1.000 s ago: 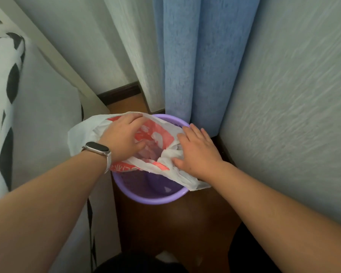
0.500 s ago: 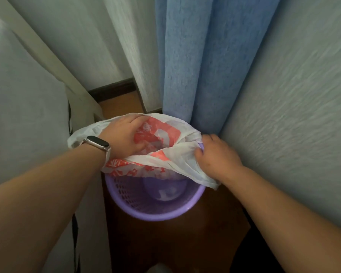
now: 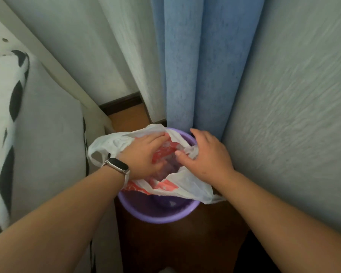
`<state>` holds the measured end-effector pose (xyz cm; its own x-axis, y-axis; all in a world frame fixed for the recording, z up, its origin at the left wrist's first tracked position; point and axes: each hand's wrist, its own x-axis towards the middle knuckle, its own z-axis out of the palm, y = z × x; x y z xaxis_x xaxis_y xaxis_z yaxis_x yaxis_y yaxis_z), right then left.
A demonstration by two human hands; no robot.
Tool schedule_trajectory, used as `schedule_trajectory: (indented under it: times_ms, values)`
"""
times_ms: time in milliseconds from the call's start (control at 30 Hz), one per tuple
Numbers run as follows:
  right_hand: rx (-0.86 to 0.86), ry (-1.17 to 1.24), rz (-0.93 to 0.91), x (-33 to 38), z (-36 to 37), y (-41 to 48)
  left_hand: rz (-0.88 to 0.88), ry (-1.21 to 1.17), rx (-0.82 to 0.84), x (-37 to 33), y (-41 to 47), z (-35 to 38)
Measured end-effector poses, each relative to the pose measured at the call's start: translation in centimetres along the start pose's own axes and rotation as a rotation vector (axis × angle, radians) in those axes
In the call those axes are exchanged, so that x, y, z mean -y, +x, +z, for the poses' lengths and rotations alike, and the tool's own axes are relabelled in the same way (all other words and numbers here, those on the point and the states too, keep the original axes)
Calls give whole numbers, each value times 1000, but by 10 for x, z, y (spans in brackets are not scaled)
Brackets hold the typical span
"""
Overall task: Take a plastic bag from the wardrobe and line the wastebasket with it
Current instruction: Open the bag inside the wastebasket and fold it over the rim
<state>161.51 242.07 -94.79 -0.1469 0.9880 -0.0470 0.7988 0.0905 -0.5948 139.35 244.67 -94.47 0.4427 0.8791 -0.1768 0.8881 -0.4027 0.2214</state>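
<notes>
A round purple wastebasket [image 3: 161, 215] stands on the dark wood floor in a narrow gap. A white plastic bag with red print [image 3: 187, 187] lies loosely across its far and middle opening; the near part of the basket is uncovered. My left hand [image 3: 144, 156], with a watch on the wrist, reaches into the bag's mouth, fingers spread against the red-printed inside. My right hand [image 3: 207, 156] rests on the bag's right edge at the far right rim and pinches a bunched bit of white plastic between thumb and fingers.
A blue curtain [image 3: 201, 66] hangs right behind the basket, with a pale curtain [image 3: 295, 115] close on the right. On the left is a bed with grey and black-and-white bedding [image 3: 37, 138]. Dark baseboard [image 3: 122, 103] and a strip of floor lie beyond.
My right hand has moved from the bag's outer right edge inward onto the rim and now pinches bunched plastic. The bag's near edge has shifted over more of the opening. The view tilted slightly.
</notes>
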Motion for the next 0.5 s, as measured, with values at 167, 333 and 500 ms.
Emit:
schedule_trajectory:
  times_ms: [167,333,500]
  values:
    - [-31,-176,-110,10,3,2,71,-14,-39,-12,0,-6]
    - [29,-110,-34,1,6,7,81,125,9,-11,-4,-8]
    - [-35,-86,61,-21,2,21,-31,224,5,30,-11,-6]
